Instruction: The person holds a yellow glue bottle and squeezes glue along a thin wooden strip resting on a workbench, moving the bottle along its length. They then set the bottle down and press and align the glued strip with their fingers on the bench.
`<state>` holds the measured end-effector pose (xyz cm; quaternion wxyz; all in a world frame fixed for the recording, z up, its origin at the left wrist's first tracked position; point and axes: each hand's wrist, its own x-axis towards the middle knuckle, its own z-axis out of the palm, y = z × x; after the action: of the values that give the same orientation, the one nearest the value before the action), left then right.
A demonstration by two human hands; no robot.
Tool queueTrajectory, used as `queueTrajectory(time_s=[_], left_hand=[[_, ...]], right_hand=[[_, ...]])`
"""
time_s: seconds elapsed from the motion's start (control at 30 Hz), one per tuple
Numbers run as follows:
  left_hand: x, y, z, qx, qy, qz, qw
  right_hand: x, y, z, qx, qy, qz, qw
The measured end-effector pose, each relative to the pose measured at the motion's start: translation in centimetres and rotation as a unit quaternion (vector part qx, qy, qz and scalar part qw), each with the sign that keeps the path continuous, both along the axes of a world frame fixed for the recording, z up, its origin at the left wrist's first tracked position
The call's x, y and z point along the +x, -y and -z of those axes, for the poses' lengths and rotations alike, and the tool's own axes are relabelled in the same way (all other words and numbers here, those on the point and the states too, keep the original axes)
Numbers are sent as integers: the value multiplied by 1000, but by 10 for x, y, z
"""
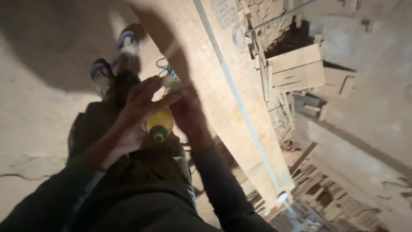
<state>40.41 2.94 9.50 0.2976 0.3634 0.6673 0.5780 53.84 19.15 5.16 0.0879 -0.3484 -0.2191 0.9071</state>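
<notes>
A small yellow bottle-shaped thing with a green end sits between my two hands, just above my lap. My left hand lies over its left side with the fingers stretched across the top. My right hand, in shadow, grips around its right side close to the edge of a long wooden board. A pale line runs along the board's length. Something with blue cord shows just past my fingertips. What the fingers hold at the tip is hidden.
My legs and shoes stretch out over a dusty concrete floor. Stacked wooden offcuts and boxes lie to the right of the board, with more scraps at the lower right.
</notes>
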Motion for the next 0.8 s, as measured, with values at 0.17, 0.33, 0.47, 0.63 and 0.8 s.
queueTrajectory(time_s=[0.17, 0.33, 0.47, 0.63, 0.8], left_hand=[[17, 19, -18, -8, -43, 8, 999], [31, 11, -23, -4, -70, 8, 997], [44, -18, -16, 55, -142, 19, 988], [62, -42, -1, 44, -154, 38, 986], [53, -36, 26, -69, -125, -58, 988]], right_hand=[[-18, 51, -50, -120, -43, -10, 992], [21, 47, -97, 351, 36, -299, 887], [73, 56, -91, -51, 72, -128, 988], [105, 30, -53, -199, 16, 47, 979], [112, -97, -57, 161, 83, 94, 979]])
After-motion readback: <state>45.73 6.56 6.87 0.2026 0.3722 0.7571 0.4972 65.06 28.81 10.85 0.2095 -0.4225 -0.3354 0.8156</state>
